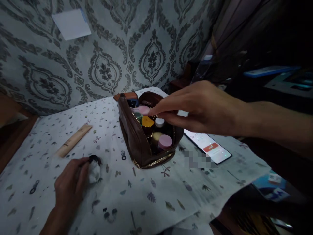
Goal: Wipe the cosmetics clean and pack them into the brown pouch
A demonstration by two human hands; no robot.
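A brown zippered cosmetic bag (133,133) stands unzipped on the table, with several small jars and bottles inside. Among them are a yellow-orange cap (148,121), a white cap (159,122) and a pink lid (165,142). My right hand (195,107) reaches over the bag from the right, thumb and fingers closed beside another pink lid (144,110); what they grip, if anything, I cannot make out. On the left, my left hand (72,182) rests low over the cloth, its fingers closed on a small clear bottle with a black cap (95,169), slightly blurred.
A beige tube (74,141) lies on the patterned tablecloth (137,195) at left. Right of the bag is a lit phone (212,147). Behind the bag sits an orange-brown leather item (130,95). A clear bottle (202,67) stands near the papered wall (105,58).
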